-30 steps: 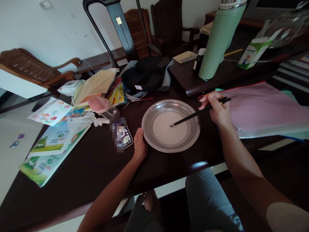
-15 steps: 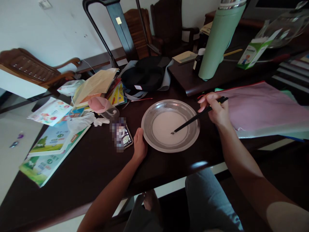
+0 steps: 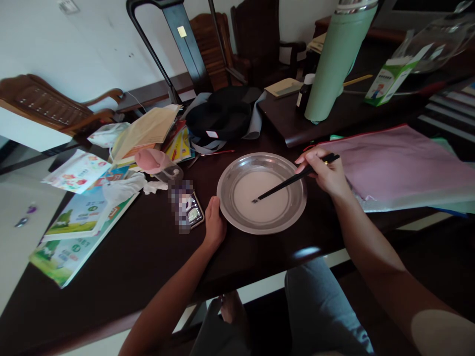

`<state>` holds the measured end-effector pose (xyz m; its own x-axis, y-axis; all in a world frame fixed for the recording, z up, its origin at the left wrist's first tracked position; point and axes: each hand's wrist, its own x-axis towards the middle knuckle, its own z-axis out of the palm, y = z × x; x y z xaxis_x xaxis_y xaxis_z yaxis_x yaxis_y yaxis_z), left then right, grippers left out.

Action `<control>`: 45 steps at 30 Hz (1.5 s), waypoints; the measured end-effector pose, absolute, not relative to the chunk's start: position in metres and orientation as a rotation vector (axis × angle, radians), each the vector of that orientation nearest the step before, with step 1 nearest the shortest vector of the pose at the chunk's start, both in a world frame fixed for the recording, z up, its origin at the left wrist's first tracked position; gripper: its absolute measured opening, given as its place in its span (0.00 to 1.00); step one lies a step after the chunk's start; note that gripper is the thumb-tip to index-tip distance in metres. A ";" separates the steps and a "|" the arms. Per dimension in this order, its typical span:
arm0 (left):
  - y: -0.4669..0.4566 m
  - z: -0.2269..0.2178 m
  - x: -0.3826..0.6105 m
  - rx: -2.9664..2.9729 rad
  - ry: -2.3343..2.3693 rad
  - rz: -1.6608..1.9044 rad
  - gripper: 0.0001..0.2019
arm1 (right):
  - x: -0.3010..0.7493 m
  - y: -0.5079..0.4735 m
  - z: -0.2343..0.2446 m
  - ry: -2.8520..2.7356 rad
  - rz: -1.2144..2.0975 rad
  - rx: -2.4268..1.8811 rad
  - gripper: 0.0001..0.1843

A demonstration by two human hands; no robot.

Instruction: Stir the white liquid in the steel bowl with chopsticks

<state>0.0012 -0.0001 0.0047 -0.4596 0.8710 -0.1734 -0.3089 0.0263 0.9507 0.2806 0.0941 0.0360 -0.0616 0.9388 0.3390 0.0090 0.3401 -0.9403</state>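
Note:
A round metal bowl [image 3: 226,210] sits on the dark table with whitish, cloudy liquid [image 3: 272,198] in it. At its left rim, my left hand [image 3: 215,223] holds the edge, fingers pressed against the side; the fingers under the rim are hidden. My right hand [image 3: 324,170] is closed around black chopsticks [image 3: 285,183] at their upper end. They slant down to the left over the bowl, held close together, with their tips at the liquid. A phone [image 3: 193,210] with a lit screen lies left of my left hand.
Left are books [image 3: 79,212], crumpled tissue [image 3: 124,188] and a pink-capped clear cup [image 3: 159,165] on its side. Behind the bowl lies a black bag [image 3: 222,116]. A tall green thermos [image 3: 334,64] stands back right, beyond a pink zip pouch [image 3: 401,163]. The table's front edge is near my knees.
My right hand has shifted slightly left, and the chopstick tips have moved left across the liquid. My left hand and the bowl have stayed in place.

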 end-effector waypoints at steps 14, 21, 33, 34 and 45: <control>0.000 -0.004 -0.004 0.698 1.350 1.594 0.24 | 0.278 0.090 0.043 -1.483 1.014 -0.927 0.26; -0.001 0.000 -0.002 0.708 1.374 1.605 0.25 | 0.284 0.098 0.037 -1.309 0.813 -0.948 0.28; -0.001 0.001 -0.001 0.689 1.378 1.593 0.26 | 0.284 0.100 0.037 -1.287 0.795 -0.927 0.27; -0.001 0.000 -0.002 0.693 1.369 1.596 0.26 | 0.284 0.100 0.036 -1.298 0.814 -0.916 0.26; -0.002 -0.001 -0.001 0.677 1.379 1.587 0.25 | 0.284 0.100 0.040 -1.292 0.802 -0.952 0.27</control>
